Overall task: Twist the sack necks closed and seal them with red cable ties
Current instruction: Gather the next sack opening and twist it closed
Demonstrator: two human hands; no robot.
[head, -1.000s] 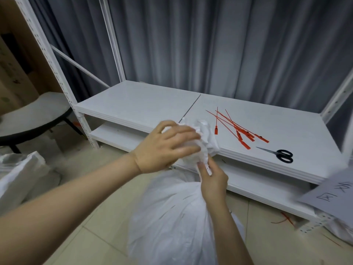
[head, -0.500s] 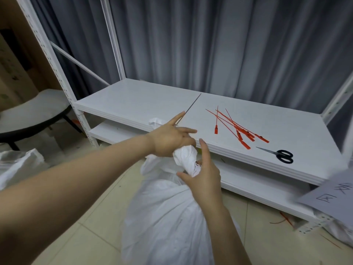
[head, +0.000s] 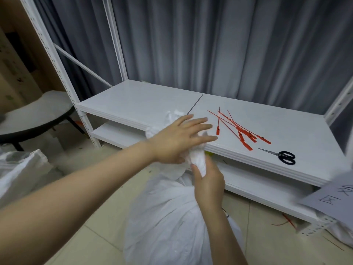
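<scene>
A full white sack (head: pixel 172 222) stands on the floor in front of the shelf. Its neck (head: pixel 197 159) is bunched and twisted upward. My right hand (head: pixel 209 186) grips the neck from below, fingers curled round it. My left hand (head: pixel 179 138) lies over the top of the neck with its fingers spread straight, pointing right; loose sack material shows behind it. Several red cable ties (head: pixel 238 129) lie in a loose pile on the white shelf board (head: pixel 137 104), just right of my left fingertips.
Black scissors (head: pixel 284 156) lie on the shelf right of the ties. A paper sheet (head: pixel 332 197) overhangs at far right. Another white sack (head: pixel 17 169) sits at left, near a dark-edged table (head: pixel 32 115). Grey curtains hang behind the shelf.
My left hand has opened from its grip on the sack top and spread its fingers rightward toward the ties. My right hand has closed round the neck, which is now more tightly bunched.
</scene>
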